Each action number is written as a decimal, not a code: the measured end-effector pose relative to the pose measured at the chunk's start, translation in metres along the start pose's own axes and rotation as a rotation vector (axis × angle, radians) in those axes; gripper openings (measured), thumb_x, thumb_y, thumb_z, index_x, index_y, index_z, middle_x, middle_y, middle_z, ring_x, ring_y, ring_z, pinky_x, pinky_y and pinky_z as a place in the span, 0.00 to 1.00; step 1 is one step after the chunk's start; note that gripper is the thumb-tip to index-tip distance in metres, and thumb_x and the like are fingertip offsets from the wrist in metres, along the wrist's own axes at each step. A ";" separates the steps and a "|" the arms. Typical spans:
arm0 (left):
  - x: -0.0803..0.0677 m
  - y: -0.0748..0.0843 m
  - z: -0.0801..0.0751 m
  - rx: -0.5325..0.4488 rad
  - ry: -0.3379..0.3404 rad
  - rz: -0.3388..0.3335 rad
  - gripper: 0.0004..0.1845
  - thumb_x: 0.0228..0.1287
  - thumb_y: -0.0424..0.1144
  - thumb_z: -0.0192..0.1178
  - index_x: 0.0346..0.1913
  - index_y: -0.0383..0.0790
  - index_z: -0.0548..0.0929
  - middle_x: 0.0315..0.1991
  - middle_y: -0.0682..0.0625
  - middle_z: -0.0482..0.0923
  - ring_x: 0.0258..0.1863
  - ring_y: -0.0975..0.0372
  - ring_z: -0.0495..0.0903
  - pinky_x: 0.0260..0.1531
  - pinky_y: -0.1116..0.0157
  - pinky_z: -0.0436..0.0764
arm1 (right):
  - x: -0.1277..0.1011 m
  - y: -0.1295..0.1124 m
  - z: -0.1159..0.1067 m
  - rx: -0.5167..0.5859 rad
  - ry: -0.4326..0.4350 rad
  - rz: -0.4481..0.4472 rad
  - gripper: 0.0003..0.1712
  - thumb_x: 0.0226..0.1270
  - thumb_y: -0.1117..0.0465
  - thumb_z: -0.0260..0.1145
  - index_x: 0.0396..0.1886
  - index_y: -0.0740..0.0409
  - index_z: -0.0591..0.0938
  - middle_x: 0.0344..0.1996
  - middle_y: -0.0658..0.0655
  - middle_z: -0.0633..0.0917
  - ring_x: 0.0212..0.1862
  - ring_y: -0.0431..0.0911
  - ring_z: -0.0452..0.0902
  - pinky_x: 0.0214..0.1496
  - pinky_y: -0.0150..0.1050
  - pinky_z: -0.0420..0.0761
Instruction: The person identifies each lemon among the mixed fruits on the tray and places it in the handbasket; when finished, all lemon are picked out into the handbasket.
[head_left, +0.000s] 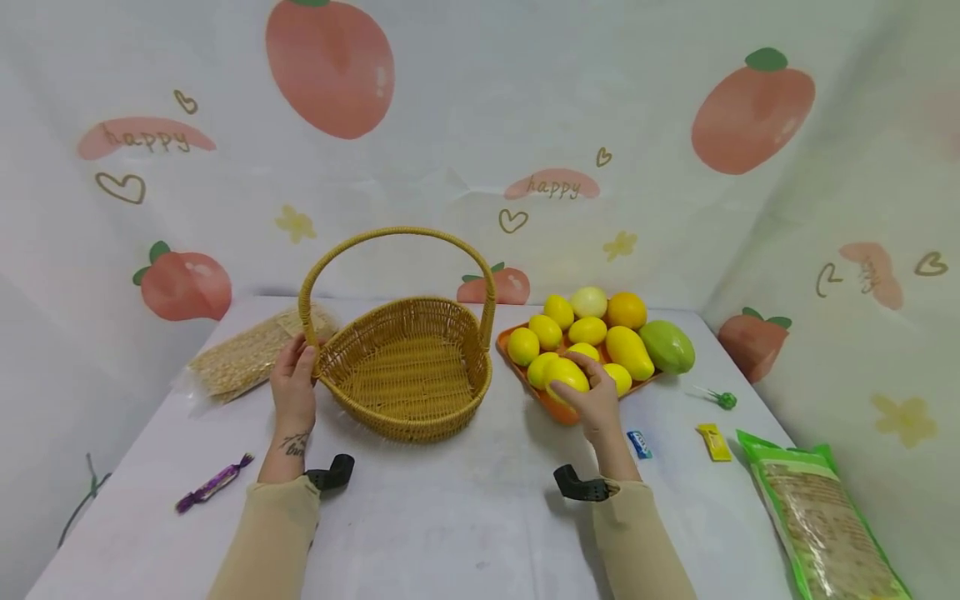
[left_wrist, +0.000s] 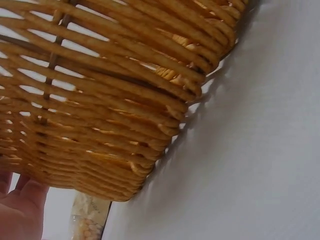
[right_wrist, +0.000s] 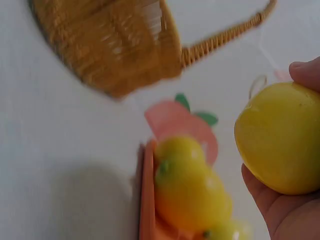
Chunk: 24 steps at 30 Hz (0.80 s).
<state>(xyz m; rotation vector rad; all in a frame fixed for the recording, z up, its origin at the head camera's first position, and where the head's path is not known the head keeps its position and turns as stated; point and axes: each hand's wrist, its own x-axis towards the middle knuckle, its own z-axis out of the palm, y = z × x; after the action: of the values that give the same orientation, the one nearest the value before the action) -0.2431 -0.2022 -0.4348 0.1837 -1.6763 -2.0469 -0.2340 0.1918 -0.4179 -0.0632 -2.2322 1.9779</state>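
Fingers of the left hand (head_left: 294, 383) are seen in the head view curled against the near left rim of a wicker basket (head_left: 408, 379), which is gripped there at the foot of its arched handle; the basket stands empty on the white table (head_left: 465, 508). A yellow lemon (head_left: 566, 373) is clasped by the right hand (head_left: 592, 398), fingers wrapped over it, at the front edge of an orange tray (head_left: 558, 408) just right of the basket. More lemons, a pale round fruit, an orange (head_left: 626, 310) and a green mango (head_left: 667, 346) are piled on the tray. A bag of grain (head_left: 251, 350) lies behind the left hand, a purple-wrapped candy (head_left: 213, 483) near the left sleeve, and a blue packet (head_left: 639, 444), a yellow packet (head_left: 713, 442), a green lollipop (head_left: 724, 400) and a green-edged bag (head_left: 821, 521) are spread to the right. From the left wrist view, the woven wall of the basket (left_wrist: 110, 105) fills most of the frame, with fingertips (left_wrist: 22, 210) pressed under its lower edge and the grain bag (left_wrist: 90, 220) glimpsed beneath. From the right wrist view, the lemon (right_wrist: 277, 137) is shown held between thumb and palm of the right hand (right_wrist: 285, 210), lifted clear of the tray (right_wrist: 146, 200), on which blurred lemons are seen; the basket (right_wrist: 115, 45) is blurred beyond.
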 end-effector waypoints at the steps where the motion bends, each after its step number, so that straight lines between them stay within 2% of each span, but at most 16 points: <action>1: 0.000 0.001 -0.001 0.004 -0.004 -0.002 0.17 0.69 0.41 0.50 0.59 0.44 0.74 0.41 0.58 0.77 0.44 0.66 0.73 0.41 0.76 0.73 | -0.001 -0.005 0.005 0.015 -0.026 -0.016 0.31 0.51 0.71 0.69 0.57 0.62 0.73 0.57 0.59 0.73 0.54 0.45 0.64 0.56 0.38 0.68; 5: 0.001 0.005 -0.004 0.020 -0.024 -0.022 0.18 0.69 0.41 0.51 0.60 0.44 0.74 0.41 0.57 0.79 0.45 0.66 0.73 0.41 0.77 0.73 | -0.006 -0.023 0.034 0.019 -0.154 -0.092 0.31 0.50 0.71 0.68 0.57 0.63 0.73 0.56 0.60 0.73 0.51 0.48 0.66 0.49 0.37 0.72; 10: 0.002 0.009 -0.006 0.024 -0.046 -0.052 0.19 0.68 0.40 0.52 0.60 0.43 0.74 0.40 0.59 0.80 0.45 0.66 0.74 0.42 0.77 0.73 | -0.003 -0.049 0.077 -0.084 -0.306 -0.183 0.32 0.51 0.65 0.68 0.59 0.62 0.73 0.54 0.61 0.75 0.47 0.51 0.69 0.43 0.37 0.74; 14: 0.004 0.014 -0.007 0.037 -0.068 -0.084 0.22 0.68 0.40 0.52 0.63 0.39 0.70 0.38 0.63 0.80 0.44 0.69 0.75 0.41 0.78 0.73 | 0.010 -0.068 0.113 -0.152 -0.391 -0.221 0.31 0.52 0.62 0.68 0.60 0.58 0.74 0.54 0.58 0.76 0.44 0.50 0.72 0.40 0.36 0.75; 19: 0.003 0.017 -0.009 0.099 -0.102 -0.116 0.25 0.69 0.41 0.51 0.66 0.38 0.66 0.36 0.69 0.77 0.43 0.73 0.76 0.41 0.81 0.73 | 0.036 -0.085 0.155 -0.160 -0.444 -0.194 0.31 0.54 0.60 0.68 0.60 0.52 0.73 0.55 0.54 0.75 0.46 0.47 0.72 0.41 0.36 0.76; 24: 0.003 0.018 -0.010 0.106 -0.103 -0.135 0.25 0.69 0.41 0.51 0.67 0.40 0.65 0.37 0.69 0.78 0.43 0.73 0.76 0.41 0.81 0.73 | 0.058 -0.094 0.180 -0.153 -0.450 -0.137 0.33 0.55 0.58 0.68 0.63 0.50 0.70 0.56 0.53 0.73 0.49 0.47 0.73 0.44 0.37 0.78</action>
<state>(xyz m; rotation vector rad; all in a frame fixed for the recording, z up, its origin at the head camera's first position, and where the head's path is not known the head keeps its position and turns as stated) -0.2361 -0.2149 -0.4191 0.2364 -1.8831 -2.0976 -0.3108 0.0115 -0.3398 0.5543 -2.5654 1.8892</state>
